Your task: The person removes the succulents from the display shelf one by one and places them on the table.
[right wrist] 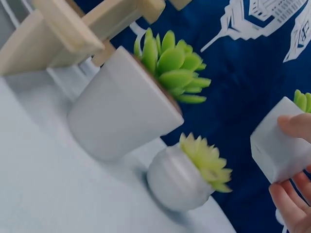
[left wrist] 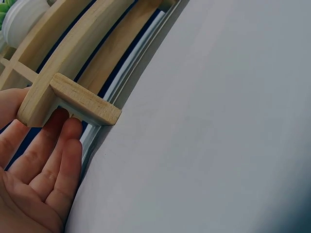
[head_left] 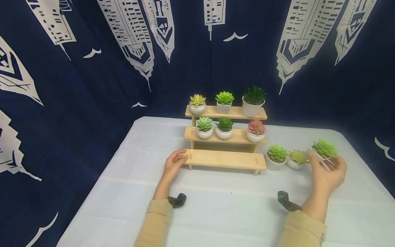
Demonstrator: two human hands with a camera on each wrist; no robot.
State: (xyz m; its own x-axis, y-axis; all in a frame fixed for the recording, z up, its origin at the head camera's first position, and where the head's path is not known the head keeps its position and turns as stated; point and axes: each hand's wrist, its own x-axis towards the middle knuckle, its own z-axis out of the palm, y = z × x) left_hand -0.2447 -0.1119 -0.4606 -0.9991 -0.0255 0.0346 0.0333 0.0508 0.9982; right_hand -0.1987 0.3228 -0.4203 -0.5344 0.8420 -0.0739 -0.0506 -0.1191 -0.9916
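My left hand grips the left end of the bottom step of a three-step wooden plant stand, thumb on top and fingers beneath, as the left wrist view shows. Over at the right, my right hand holds a potted succulent by its white square pot, tilted. Beside the stand's right end sit a green succulent in a larger round pot and a small yellow-green succulent in a rounded white pot. The bottom step bears no pots.
On the top step stand a yellowish succulent, a green one and a dark green plant. The middle step carries two green succulents and a pink one. A navy curtain hangs behind the white-covered table.
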